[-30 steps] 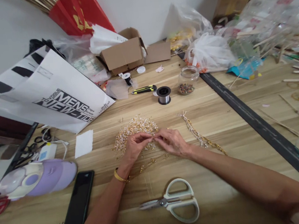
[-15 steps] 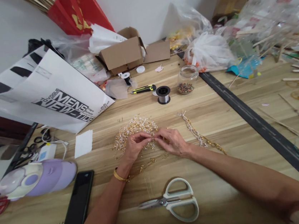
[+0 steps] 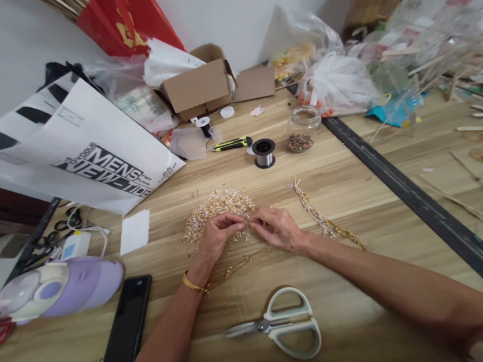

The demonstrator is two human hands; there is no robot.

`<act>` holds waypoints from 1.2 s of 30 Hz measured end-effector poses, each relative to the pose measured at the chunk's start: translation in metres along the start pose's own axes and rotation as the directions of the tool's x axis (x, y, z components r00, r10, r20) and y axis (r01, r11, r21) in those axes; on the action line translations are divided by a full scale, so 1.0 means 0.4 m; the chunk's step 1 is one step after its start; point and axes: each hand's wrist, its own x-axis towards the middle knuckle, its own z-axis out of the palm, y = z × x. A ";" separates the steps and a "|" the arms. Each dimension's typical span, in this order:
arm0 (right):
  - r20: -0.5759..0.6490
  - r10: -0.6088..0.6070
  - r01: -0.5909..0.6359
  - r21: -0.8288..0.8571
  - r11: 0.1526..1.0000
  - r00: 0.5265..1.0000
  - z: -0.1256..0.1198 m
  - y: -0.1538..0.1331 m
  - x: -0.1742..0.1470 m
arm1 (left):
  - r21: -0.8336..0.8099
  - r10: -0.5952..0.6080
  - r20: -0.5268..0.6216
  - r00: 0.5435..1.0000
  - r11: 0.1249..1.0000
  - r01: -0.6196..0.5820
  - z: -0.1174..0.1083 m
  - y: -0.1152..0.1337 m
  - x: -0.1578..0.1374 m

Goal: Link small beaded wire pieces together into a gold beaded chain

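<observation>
My left hand [image 3: 218, 235] is closed in a pinch at the near edge of a heap of small gold and clear beads [image 3: 209, 208]. Facing it, my right hand [image 3: 278, 228] pinches too, its fingertips almost meeting the left ones. What lies between the fingertips is too small to make out. Just below the hands rests a thin gold beaded strand [image 3: 246, 260], its left end by my left wrist. Faint clear thread runs down toward the white-handled scissors [image 3: 279, 323]. Right of my right hand lies a thicker gold and clear beaded strand [image 3: 322, 218].
Beyond the heap stand a wire spool [image 3: 264, 154], a yellow-black utility knife [image 3: 231, 144] and a glass jar of beads [image 3: 303, 130]. On the left are a phone [image 3: 127, 326], a purple bottle [image 3: 74, 286] and a white paper bag [image 3: 112, 155]. A black strip [image 3: 404, 197] crosses the table.
Both hands keep almost the same place and pinch. Only very slight finger movement shows; the things on the table lie as before.
</observation>
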 end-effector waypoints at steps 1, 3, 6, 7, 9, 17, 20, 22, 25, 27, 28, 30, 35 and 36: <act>0.002 0.000 0.000 0.001 1.000 1.000 0.000 0.000 0.000 | -0.001 -0.005 0.001 1.000 1.000 0.005 0.000 0.000 0.000; 0.000 -0.002 0.002 0.001 1.000 1.000 -0.001 0.000 0.000 | -0.010 -0.014 0.007 1.000 1.000 0.014 -0.001 0.000 0.001; 0.000 -0.002 0.002 0.000 1.000 1.000 -0.001 0.000 0.000 | -0.018 -0.015 0.013 1.000 1.000 0.015 -0.002 -0.002 0.002; 0.002 -0.001 0.001 -0.002 1.000 1.000 0.000 0.000 0.000 | -0.020 -0.014 0.013 1.000 1.000 0.014 -0.002 -0.003 0.002; 0.003 0.001 -0.001 -0.011 1.000 1.000 0.000 0.001 0.000 | -0.019 -0.013 0.014 1.000 1.000 0.014 -0.003 -0.003 0.002; -0.013 -0.026 0.026 -0.017 1.000 1.000 0.001 0.002 0.000 | -0.007 -0.016 0.004 1.000 1.000 0.016 -0.001 0.000 0.001; -0.015 -0.030 0.029 -0.014 0.999 0.999 0.001 0.003 -0.001 | -0.005 -0.010 0.018 1.000 1.000 0.010 0.000 0.004 -0.002; -0.011 -0.024 0.024 -0.016 1.000 1.000 0.002 0.003 -0.002 | -0.012 -0.002 0.020 1.000 1.000 0.002 0.001 0.005 -0.003; -0.007 -0.019 0.019 -0.020 1.000 1.000 0.002 0.003 -0.001 | -0.016 0.030 0.025 0.999 0.999 -0.030 0.001 0.004 -0.004; -0.012 -0.026 0.025 -0.021 0.999 1.000 0.002 0.003 0.000 | -0.021 0.053 0.030 0.998 0.998 -0.052 0.001 0.003 -0.004; -0.016 -0.029 0.029 -0.023 0.999 0.999 0.001 0.002 0.000 | -0.029 0.059 0.030 0.998 0.998 -0.058 0.001 0.003 -0.003; -0.022 -0.035 0.034 -0.023 0.999 0.999 0.001 0.002 0.001 | -0.050 0.053 0.031 0.998 0.997 -0.051 0.001 0.003 -0.003; -0.014 -0.031 0.031 -0.020 0.999 0.999 0.001 0.002 0.001 | -0.070 -0.005 0.026 1.000 0.998 0.006 0.002 0.004 -0.002; -0.011 -0.031 0.031 -0.019 0.999 0.999 0.001 0.002 0.000 | -0.072 -0.011 0.025 1.000 0.997 0.013 0.002 0.004 -0.001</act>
